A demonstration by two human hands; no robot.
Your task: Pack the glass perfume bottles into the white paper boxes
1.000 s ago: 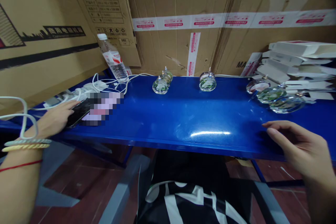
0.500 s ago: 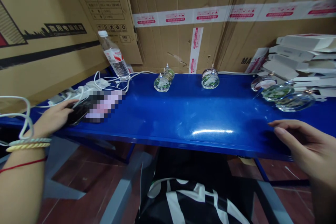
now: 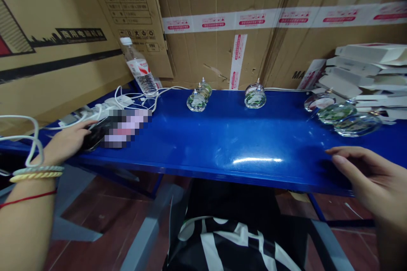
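Observation:
My left hand (image 3: 67,140) rests on the near left end of the blue table (image 3: 190,148), its fingers on a black phone-like object (image 3: 95,134). A blurred-out pinkish patch lies beside that object. My right hand (image 3: 365,169) is over the right front part of the table, fingers curled but apart, with nothing visible in it. Beyond it sit glass bottles with green and dark patterns (image 3: 337,112) (image 3: 358,125). More small glass bottles stand at the back, in a left group (image 3: 196,101) and a middle group (image 3: 255,98).
A water bottle (image 3: 141,70) and a power strip with white cables (image 3: 104,108) are at the back left. White flattened boxes (image 3: 365,70) are stacked at the back right. Large cardboard (image 3: 206,55) stands behind the table.

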